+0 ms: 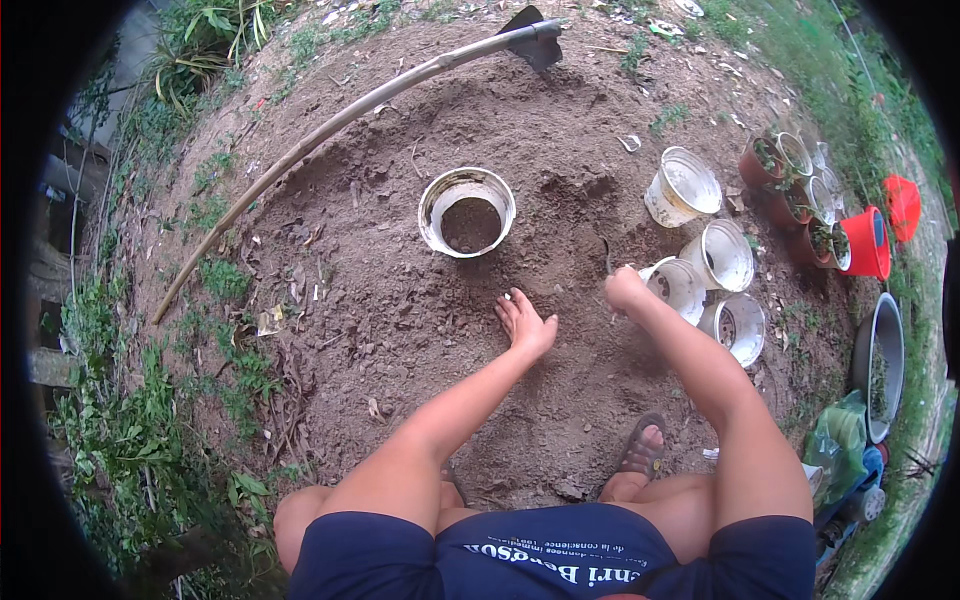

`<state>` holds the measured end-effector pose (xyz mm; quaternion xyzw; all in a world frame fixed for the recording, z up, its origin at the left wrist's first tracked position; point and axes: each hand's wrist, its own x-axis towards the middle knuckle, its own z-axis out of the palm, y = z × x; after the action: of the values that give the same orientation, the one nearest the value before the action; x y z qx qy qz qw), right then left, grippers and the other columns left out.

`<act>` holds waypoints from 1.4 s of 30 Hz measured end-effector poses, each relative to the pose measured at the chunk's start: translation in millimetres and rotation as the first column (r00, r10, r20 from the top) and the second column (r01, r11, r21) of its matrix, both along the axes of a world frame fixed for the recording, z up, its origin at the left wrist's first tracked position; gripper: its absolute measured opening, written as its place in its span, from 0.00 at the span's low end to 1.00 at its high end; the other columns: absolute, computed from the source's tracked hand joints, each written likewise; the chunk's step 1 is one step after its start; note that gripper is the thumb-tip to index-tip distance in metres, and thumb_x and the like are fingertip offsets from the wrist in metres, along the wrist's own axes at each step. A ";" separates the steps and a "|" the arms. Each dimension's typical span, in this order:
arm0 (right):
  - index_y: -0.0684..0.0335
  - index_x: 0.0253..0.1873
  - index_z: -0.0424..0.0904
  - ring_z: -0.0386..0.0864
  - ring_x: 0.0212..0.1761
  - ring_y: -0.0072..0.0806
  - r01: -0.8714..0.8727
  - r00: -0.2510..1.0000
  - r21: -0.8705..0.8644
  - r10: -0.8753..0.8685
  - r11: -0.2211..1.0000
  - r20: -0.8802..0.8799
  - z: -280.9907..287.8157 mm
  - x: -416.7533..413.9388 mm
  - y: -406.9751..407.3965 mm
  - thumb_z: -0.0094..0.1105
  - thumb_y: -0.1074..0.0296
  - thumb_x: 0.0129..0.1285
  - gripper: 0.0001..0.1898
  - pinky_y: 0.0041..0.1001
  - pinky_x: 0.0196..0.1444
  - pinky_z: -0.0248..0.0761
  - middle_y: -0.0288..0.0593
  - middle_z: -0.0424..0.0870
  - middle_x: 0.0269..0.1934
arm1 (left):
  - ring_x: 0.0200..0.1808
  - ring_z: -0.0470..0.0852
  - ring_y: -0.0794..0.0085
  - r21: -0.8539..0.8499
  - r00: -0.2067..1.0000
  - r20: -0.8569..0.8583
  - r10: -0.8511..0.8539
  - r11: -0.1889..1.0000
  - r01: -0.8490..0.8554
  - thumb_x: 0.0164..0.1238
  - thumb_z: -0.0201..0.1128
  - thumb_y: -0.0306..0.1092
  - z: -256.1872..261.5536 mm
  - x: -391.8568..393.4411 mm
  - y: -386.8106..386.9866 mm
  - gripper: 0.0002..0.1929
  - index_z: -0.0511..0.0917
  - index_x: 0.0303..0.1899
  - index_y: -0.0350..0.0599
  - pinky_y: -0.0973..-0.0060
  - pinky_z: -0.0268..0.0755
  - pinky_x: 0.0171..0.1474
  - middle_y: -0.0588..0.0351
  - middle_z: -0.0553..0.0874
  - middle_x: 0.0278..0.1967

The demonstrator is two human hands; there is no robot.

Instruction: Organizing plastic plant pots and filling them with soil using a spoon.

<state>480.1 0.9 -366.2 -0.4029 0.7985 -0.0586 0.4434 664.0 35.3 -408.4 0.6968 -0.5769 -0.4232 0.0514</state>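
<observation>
My left hand (527, 324) is low over the loose brown soil, palm down, holding nothing, its fingers slightly apart. Just beyond its fingertips stands a white plastic pot (466, 212) with dark soil in the bottom. To the right, my right hand (624, 289) is closed around a small hand tool; only a thin dark part of the tool (607, 253) shows past the fist. What kind of tool it is cannot be made out. A white pot (679, 287) is close beside that hand, partly behind my wrist.
More white pots (681, 187) stand at right, near brown pots (760, 161) with plants and a red bucket (866, 241). A long-handled hoe (360, 101) lies across the far left ground. A grey basin (886, 367) and a green plastic bag (838, 442) are at lower right.
</observation>
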 end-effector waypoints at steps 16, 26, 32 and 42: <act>0.60 0.39 0.67 0.59 0.10 0.12 0.216 0.590 0.427 -0.465 0.878 0.660 35.3 33.5 44.3 0.39 0.69 0.67 0.06 0.16 0.08 0.53 0.26 0.63 0.15 | 0.69 0.52 0.49 -0.142 0.893 -0.411 0.182 0.955 -0.260 0.62 0.54 0.32 1.4 -31.7 -13.6 0.32 0.53 0.66 0.35 0.67 0.47 0.69 0.33 0.52 0.66; 0.62 0.44 0.66 0.59 0.10 0.11 0.283 0.474 0.305 -0.409 0.909 0.779 146.9 51.3 14.6 0.38 0.69 0.69 0.07 0.15 0.07 0.53 0.28 0.65 0.18 | 0.65 0.61 0.51 -0.520 0.866 -0.486 0.117 0.757 -0.394 0.59 0.54 0.27 80.8 -26.4 -52.9 0.27 0.61 0.62 0.32 0.67 0.53 0.66 0.36 0.60 0.63; 0.63 0.43 0.67 0.60 0.10 0.11 0.288 0.410 0.197 -0.307 0.937 0.859 170.6 82.2 -13.7 0.39 0.68 0.68 0.07 0.14 0.07 0.53 0.28 0.67 0.18 | 0.62 0.66 0.52 -0.637 0.851 -0.522 0.060 0.637 -0.435 0.61 0.54 0.29 121.8 12.6 -108.8 0.22 0.68 0.57 0.32 0.67 0.56 0.65 0.38 0.68 0.59; 0.62 0.39 0.71 0.66 0.11 0.15 0.120 0.708 -0.135 0.010 0.984 0.707 110.3 135.3 -38.4 0.45 0.67 0.67 0.07 0.19 0.11 0.60 0.32 0.71 0.18 | 0.59 0.71 0.57 -0.435 0.734 -0.676 0.065 0.769 -0.468 0.60 0.56 0.32 87.4 94.4 -150.9 0.23 0.69 0.58 0.38 0.70 0.61 0.62 0.42 0.72 0.57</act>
<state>615.4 -37.5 -255.9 -0.3625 0.5726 -0.2890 0.6762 758.4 -115.7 -321.0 0.5444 -0.5138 -0.4206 0.5125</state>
